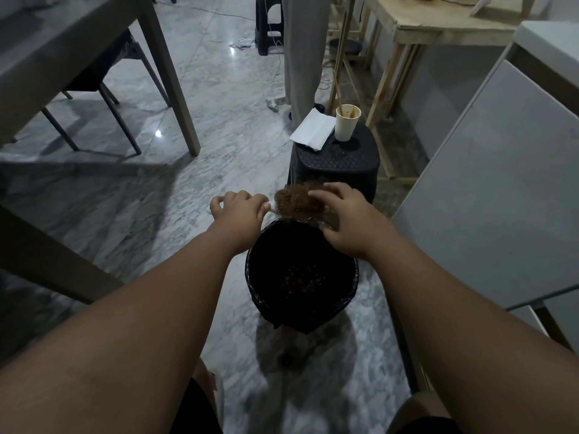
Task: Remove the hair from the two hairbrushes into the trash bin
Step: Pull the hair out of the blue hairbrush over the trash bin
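A trash bin [250, 277] lined with a black bag stands on the floor between my arms, with brown hair lying at its bottom. Over the bin's far rim I hold a hairbrush [273, 208], its pale handle closed in my left hand [239, 211]. A thick clump of brown hair [293, 200] covers the brush head. My right hand [340, 214] rests on that clump, fingers curled over and into it. The brush head itself is hidden under the hair and my fingers. A second hairbrush is not in view.
Just behind the bin stands a dark plastic stool [336, 164] carrying a paper cup [346, 122] and white paper [311, 130]. A white cabinet [488, 189] is at the right, a grey table [94, 51] with chairs at the left. A person's legs [302, 54] stand behind.
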